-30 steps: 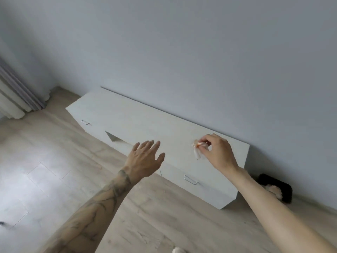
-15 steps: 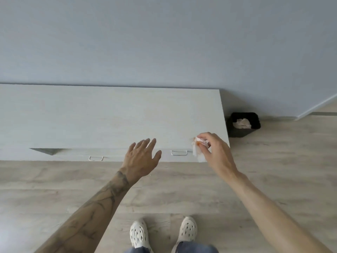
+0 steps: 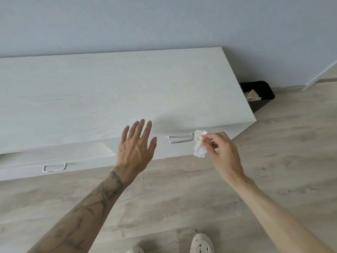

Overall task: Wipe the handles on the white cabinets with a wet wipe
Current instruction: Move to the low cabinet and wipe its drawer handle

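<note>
A low white cabinet (image 3: 109, 92) runs along the grey wall. Its front shows two metal handles: the right handle (image 3: 180, 139) and the left handle (image 3: 54, 167). My right hand (image 3: 223, 152) pinches a crumpled white wet wipe (image 3: 199, 146) that sits at the right end of the right handle. My left hand (image 3: 135, 150) hovers with straight, spread fingers in front of the cabinet, just left of the right handle, holding nothing.
A black bin (image 3: 259, 94) with crumpled paper inside stands on the floor at the cabinet's right end. Light wood flooring (image 3: 273, 161) spreads in front. My light shoes (image 3: 201, 243) show at the bottom edge.
The view has swung to face the cabinet front and moved closer. My right hand has carried the wipe down to the right end of the right handle. My left hand stays spread.
</note>
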`<state>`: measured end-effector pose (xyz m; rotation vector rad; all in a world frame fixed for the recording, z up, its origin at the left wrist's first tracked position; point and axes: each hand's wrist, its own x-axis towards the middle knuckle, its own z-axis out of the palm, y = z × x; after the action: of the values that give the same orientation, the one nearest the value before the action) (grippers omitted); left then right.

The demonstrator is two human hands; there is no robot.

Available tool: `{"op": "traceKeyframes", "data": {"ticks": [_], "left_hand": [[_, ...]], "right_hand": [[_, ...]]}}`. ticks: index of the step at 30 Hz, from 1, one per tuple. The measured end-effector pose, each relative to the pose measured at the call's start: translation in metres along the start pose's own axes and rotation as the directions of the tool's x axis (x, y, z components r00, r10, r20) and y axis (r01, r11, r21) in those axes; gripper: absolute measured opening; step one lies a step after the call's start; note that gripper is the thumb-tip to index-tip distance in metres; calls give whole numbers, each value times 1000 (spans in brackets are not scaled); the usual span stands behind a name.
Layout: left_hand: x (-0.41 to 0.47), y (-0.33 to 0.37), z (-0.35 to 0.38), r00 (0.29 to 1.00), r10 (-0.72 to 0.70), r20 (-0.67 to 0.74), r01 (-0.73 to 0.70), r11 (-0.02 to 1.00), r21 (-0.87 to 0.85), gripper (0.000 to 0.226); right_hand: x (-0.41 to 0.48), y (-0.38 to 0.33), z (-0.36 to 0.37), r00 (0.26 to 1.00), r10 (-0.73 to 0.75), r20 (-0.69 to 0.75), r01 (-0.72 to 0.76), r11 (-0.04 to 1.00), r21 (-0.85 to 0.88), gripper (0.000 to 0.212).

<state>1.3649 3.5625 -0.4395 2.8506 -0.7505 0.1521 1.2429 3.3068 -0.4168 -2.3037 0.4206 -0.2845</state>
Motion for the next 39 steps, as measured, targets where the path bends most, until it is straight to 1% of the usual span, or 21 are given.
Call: {"op": "traceKeyframes", "data": {"ticks": [4,8,11,13,15,17,19,24,28,32,36,39], "left_hand": [[3,-11,70,979,39,-201,-38,999,8,58],[11,-23,115,920,88,-381,-63,995,77,56],[18,-30,135,842,133,-522,-81,989,122,53],[21,-35,144,798,171,-577,-100,983,153,52],[25,-39,151,758,193,-623,-109,979,171,53],[28,-41,156,722,201,-662,-99,977,188,53],[31,-42,160,697,203,-687,-93,977,195,53],[35,-44,167,664,208,-718,-97,976,194,55],[39,-45,172,620,215,-754,-95,975,200,55],[42,-45,175,589,221,-777,-90,974,209,55],[44,-46,176,579,225,-784,-95,973,209,55],[45,-47,178,569,223,-791,-82,973,215,55]], "right_hand": [[8,46,53,988,-106,-115,109,994,20,12],[25,79,92,931,-252,-263,258,966,-11,8],[36,99,121,849,-356,-391,355,932,-79,5],[39,110,136,770,-414,-486,394,907,-148,6],[42,118,145,683,-480,-550,431,873,-226,6],[46,122,149,632,-537,-559,473,839,-271,8],[48,125,151,599,-578,-555,505,810,-298,10],[51,140,150,575,-641,-508,582,757,-296,8],[60,154,147,519,-700,-490,659,693,-292,13],[64,148,159,520,-688,-506,681,692,-241,11],[69,149,150,515,-726,-457,705,661,-257,11],[67,154,150,538,-689,-486,682,695,-230,10]]}}
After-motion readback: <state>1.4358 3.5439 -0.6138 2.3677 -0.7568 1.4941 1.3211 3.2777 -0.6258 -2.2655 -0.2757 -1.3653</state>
